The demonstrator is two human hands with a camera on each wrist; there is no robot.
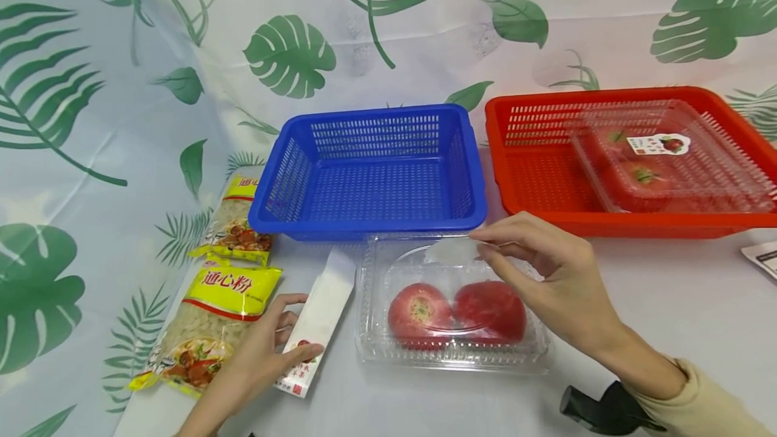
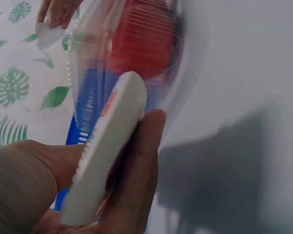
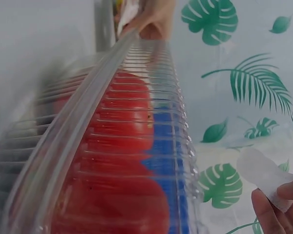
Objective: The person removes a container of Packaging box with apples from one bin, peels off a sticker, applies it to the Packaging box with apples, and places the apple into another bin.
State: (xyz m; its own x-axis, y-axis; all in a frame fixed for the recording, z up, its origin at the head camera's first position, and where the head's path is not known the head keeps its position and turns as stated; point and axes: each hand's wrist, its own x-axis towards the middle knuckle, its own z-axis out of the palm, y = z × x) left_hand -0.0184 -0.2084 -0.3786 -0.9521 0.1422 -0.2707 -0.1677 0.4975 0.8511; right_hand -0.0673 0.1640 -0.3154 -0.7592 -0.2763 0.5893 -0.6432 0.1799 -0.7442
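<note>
A closed clear plastic box [image 1: 370, 349] with two red tomatoes [image 1: 420, 313] inside lies on the table. My right hand [image 1: 549, 275] is over its far right part, pinching a white label sticker [image 1: 452, 250] between thumb and fingertips. In the right wrist view the sticker [image 3: 263, 173] has a rounded end and its plain side faces the camera. Left of the box, my left hand [image 1: 267, 342] grips a stack of long white labels [image 1: 322, 305] between thumb and fingers. Red print shows at the stack's near end, and its edge [image 2: 107, 146] fills the left wrist view.
Behind the box stands a blue basket [image 1: 364, 226]. At the back right a red basket [image 1: 607, 223] holds another clear box [image 1: 674, 184] of tomatoes bearing a printed label. Two yellow pasta bags [image 1: 233, 302] lie at the left. A small packet [image 1: 761, 258] is at the right edge.
</note>
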